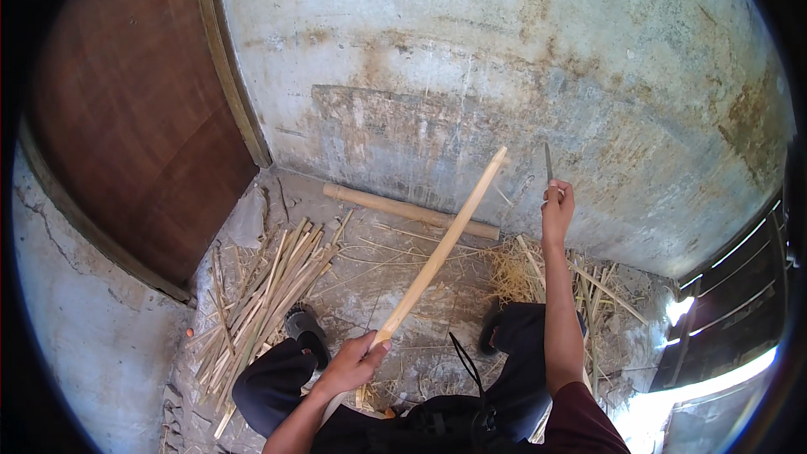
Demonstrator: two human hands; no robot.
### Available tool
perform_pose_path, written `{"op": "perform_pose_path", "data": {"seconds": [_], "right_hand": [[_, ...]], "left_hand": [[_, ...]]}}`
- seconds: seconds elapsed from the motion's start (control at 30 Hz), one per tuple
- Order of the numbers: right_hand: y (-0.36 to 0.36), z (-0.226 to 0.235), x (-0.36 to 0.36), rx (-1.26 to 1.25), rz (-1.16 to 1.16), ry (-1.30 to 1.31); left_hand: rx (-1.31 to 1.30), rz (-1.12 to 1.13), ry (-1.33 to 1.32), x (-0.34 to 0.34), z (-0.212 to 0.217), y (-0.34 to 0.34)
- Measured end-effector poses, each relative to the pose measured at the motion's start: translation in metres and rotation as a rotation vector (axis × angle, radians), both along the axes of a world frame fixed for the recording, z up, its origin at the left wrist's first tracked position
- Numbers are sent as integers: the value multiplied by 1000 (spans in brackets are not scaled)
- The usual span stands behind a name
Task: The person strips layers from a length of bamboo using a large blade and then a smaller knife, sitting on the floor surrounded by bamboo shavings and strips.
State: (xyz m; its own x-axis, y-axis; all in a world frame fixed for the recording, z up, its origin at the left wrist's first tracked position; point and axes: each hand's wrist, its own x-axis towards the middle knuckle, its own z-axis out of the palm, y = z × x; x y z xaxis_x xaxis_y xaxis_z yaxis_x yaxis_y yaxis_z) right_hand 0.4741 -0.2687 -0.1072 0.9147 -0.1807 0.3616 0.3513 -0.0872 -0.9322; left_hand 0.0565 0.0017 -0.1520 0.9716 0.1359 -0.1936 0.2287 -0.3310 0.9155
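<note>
My left hand (355, 363) is closed around the lower part of a long, pale bamboo strip (441, 252). The strip slants up and away to the right, with its far tip in front of the wall. A thin curled shaving (503, 194) shows beside that tip. Out to the right, my right hand (556, 208) grips a knife (548, 161) whose narrow grey blade points upward. The blade is apart from the strip, and its handle is mostly hidden by my fingers.
A bamboo pole (403, 210) lies along the foot of the stained wall (504, 50). Split bamboo sticks (273, 294) are heaped at the left, near a brown door (134, 101). Fine shavings (514, 273) and more sticks (601, 290) lie at the right.
</note>
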Motion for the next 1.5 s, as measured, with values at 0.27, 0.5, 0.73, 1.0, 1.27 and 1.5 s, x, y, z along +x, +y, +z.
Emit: {"op": "perform_pose_path", "data": {"seconds": [0.27, 0.5, 0.73, 1.0, 1.27, 1.5], "right_hand": [[57, 5, -105, -230, 458, -175], [76, 5, -173, -669, 730, -417], [71, 13, -168, -598, 621, -506], [52, 9, -147, -533, 564, -472], [53, 8, -139, -549, 565, -515], [55, 12, -137, -598, 524, -584]], "left_hand": [[-458, 52, 182, 18, 28, 9], [-466, 34, 121, 42, 41, 11], [-69, 74, -105, 55, 28, -5], [114, 51, -68, 59, 45, -18], [139, 115, -67, 57, 49, -22], [166, 101, -3, 57, 49, -19]]}}
